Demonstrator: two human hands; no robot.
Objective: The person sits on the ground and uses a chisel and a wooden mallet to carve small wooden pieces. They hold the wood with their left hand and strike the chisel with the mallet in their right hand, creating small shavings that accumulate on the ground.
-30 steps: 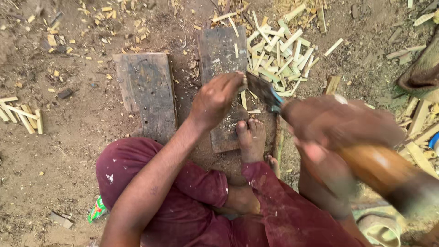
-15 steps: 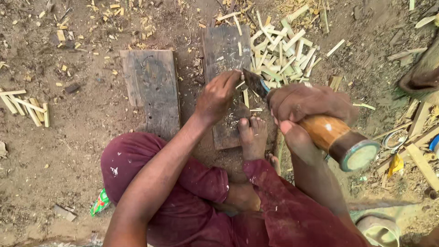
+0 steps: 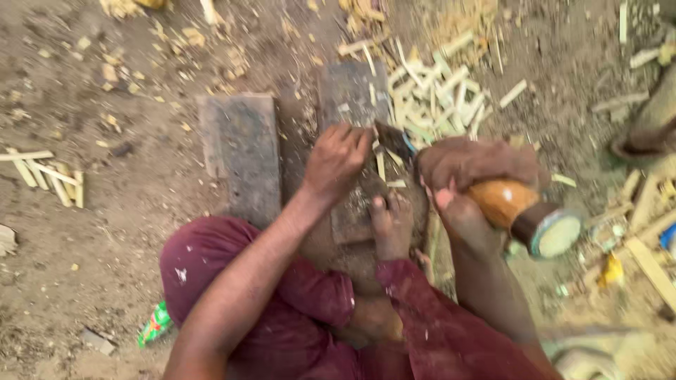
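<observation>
Already a heap of split sticks (image 3: pixel 433 98) is piled beyond the block (image 3: pixel 352 98), while one thin strip (image 3: pixel 381 166) (pinched by the left hand (image 3: pixel 336 160)) is met by the blade (image 3: pixel 394 141) of the tool gripped in the right hand (image 3: pixel 473 169).

stick (image 3: pixel 381 163): thin pale split wood, upright on dark block (image 3: pixel 352 98), pinched by left hand (image 3: pixel 336 160) | chopper (image 3: pixel 493 193): dark blade against stick, orange wooden handle, gripped by right hand (image 3: pixel 473 169)

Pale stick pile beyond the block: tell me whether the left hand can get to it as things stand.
Probably yes. The left hand rests on the wooden block, the stick pile lies just beyond to the right, and only the blade sits near that path.
</observation>
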